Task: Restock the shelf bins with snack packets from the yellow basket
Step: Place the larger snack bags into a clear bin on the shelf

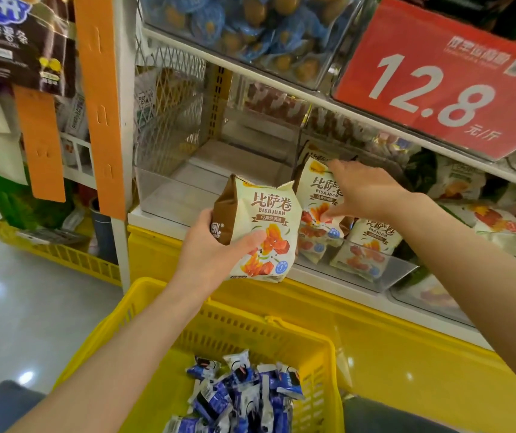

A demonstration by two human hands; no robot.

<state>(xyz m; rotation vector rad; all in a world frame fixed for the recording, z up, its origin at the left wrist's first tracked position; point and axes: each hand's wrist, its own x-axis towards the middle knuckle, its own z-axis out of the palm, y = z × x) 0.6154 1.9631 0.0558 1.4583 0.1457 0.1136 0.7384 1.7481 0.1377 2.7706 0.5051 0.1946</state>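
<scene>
My left hand (216, 248) grips a cream and brown snack packet (261, 228) with orange pictures, held in front of the shelf edge. My right hand (363, 192) reaches into a clear shelf bin (397, 270) and rests, fingers spread, on an upright packet of the same kind (316, 189). More such packets (366, 248) stand in that bin. To its left a clear bin (162, 189) holds nothing visible. Below, the yellow basket (156, 307) contains several small blue and white packets (244, 392).
A red price sign reading 12.8 (441, 79) hangs from the upper shelf at right. Clear bins of blue-wrapped items (244, 29) sit above. An orange strip (100, 98) runs down the shelf post. Another yellow basket (53, 245) stands on the floor at left.
</scene>
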